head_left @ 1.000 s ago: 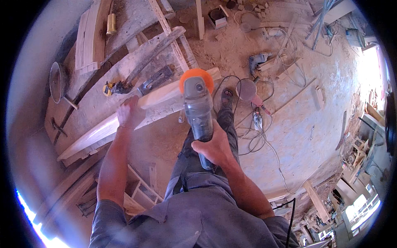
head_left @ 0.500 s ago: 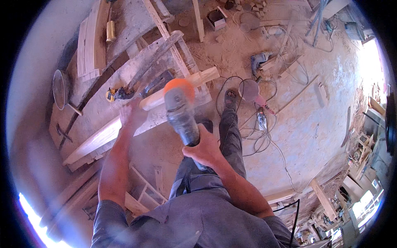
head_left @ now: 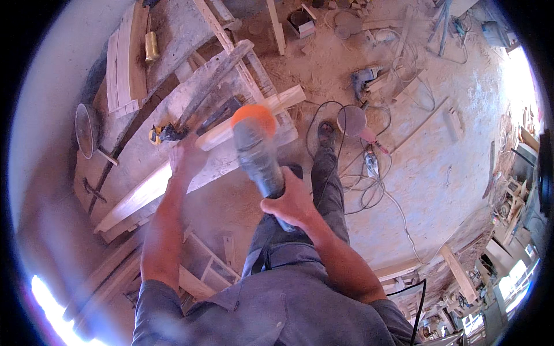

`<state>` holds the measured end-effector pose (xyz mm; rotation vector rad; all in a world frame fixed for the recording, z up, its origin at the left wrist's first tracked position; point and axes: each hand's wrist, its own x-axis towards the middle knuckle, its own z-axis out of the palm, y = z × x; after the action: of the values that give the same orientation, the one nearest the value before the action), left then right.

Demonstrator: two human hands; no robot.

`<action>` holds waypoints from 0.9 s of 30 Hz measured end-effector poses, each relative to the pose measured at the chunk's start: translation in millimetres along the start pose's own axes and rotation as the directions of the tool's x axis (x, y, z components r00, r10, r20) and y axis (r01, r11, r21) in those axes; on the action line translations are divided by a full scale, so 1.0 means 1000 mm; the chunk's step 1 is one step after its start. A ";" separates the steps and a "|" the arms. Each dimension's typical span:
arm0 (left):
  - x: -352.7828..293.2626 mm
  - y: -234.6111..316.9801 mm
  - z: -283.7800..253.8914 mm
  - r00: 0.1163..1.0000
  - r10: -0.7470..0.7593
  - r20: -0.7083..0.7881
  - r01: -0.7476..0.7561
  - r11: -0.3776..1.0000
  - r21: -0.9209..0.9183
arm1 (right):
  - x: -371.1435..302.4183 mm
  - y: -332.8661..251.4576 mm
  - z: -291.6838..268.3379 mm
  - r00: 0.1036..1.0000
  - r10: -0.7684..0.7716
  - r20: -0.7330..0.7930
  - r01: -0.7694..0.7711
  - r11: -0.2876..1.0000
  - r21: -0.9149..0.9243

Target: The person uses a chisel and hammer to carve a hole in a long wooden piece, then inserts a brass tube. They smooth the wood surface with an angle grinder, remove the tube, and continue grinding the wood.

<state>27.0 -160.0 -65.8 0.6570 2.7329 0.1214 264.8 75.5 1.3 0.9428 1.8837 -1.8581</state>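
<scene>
My right hand (head_left: 291,199) is wrapped round the grey body of an angle grinder (head_left: 257,153), held at a slant in front of me. Its orange disc (head_left: 254,119) is at the far end, over the long pale wooden board (head_left: 138,193); whether it touches the wood I cannot tell. My left hand (head_left: 186,157), a little smeared, grips the board left of the disc. The board lies slanting across a dusty workbench (head_left: 167,118). Close beyond my left hand are a yellow and black tape measure (head_left: 154,134) and a dark tool (head_left: 219,115).
On the floor to the right lie a drill (head_left: 365,79), a round pad tool (head_left: 352,122) and looping cables (head_left: 375,193). Curved boards (head_left: 127,63) and a gold can (head_left: 151,47) rest at the far left. A wooden frame (head_left: 210,265) stands low by my left arm.
The whole view has shifted slightly. The grinder's disc has moved a little along the board, while my left hand keeps its place on the wood.
</scene>
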 end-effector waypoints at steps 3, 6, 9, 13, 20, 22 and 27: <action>0.002 0.015 -0.010 0.998 -0.009 0.061 0.010 1.000 -0.017 | 0.005 -0.010 -0.018 0.998 0.059 -0.019 -0.058 0.996 0.068; 0.004 0.020 -0.010 0.999 -0.013 0.051 0.014 1.000 -0.005 | 0.008 -0.019 -0.021 0.996 0.091 0.005 -0.091 0.993 0.070; -0.003 0.015 0.005 0.997 0.031 -0.072 -0.032 0.999 -0.016 | 0.010 -0.025 -0.014 0.993 0.106 0.048 -0.107 0.994 0.024; -0.020 0.005 0.010 0.997 0.033 -0.065 -0.030 0.999 0.042 | 0.005 -0.031 -0.019 0.989 0.121 0.085 -0.127 0.989 0.069; 0.009 0.029 -0.021 0.947 -0.135 0.290 0.127 0.991 0.048 | 0.001 -0.006 -0.015 0.999 0.036 0.038 -0.034 0.999 -0.032; 0.011 0.025 -0.023 0.945 -0.118 0.304 0.116 0.993 0.025 | -0.004 -0.014 -0.025 0.995 0.083 0.047 -0.084 0.996 0.019; 0.014 0.016 -0.011 0.954 -0.098 0.284 0.076 0.993 0.086 | -0.005 -0.018 -0.026 0.994 0.111 0.009 -0.112 0.993 0.028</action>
<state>18.8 -139.5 -56.9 0.5258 2.4880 -0.0913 262.3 101.0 21.2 1.0275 1.7667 -1.8254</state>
